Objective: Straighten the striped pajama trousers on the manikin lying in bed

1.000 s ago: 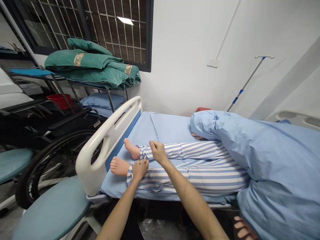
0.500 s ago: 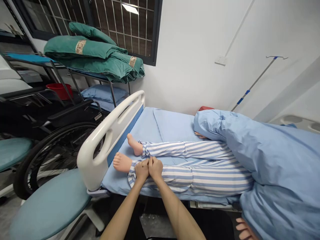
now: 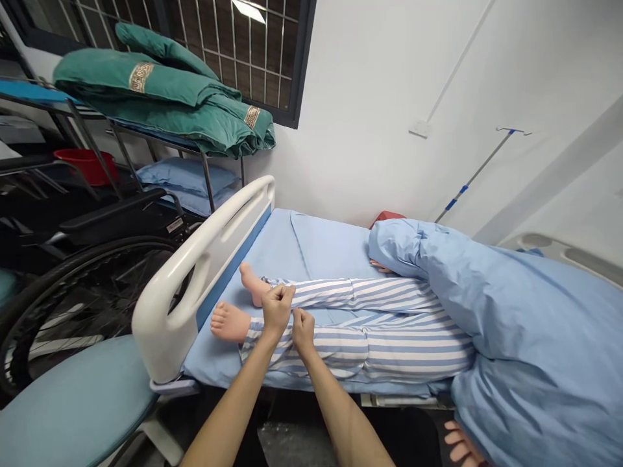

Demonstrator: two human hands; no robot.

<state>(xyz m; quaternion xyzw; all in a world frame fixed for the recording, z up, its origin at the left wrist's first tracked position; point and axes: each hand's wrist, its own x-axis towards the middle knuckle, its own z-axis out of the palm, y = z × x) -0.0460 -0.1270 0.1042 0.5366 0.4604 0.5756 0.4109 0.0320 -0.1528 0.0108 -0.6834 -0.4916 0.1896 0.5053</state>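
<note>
A figure that looks like a manikin lies on the bed in blue-and-white striped trousers, its bare feet close to the footboard. My left hand is closed in a fist over the lower legs near the ankles, thumb side up. Just to its right, and lower in the view, my right hand forms a fist at the upper edge of the near shin. No cloth shows in either fist. A small gap separates the two hands. A light blue quilt covers the figure's upper body.
The white footboard rises left of the feet. Beyond it stand a wheelchair, a teal-topped stool and a rack with green folded bedding. A drip pole leans by the wall. One manikin hand hangs at the bed's near side.
My fists were side by side, touching, on the near shin. The left one has risen and moved away from me, parting from the right. The view has shifted slightly right.
</note>
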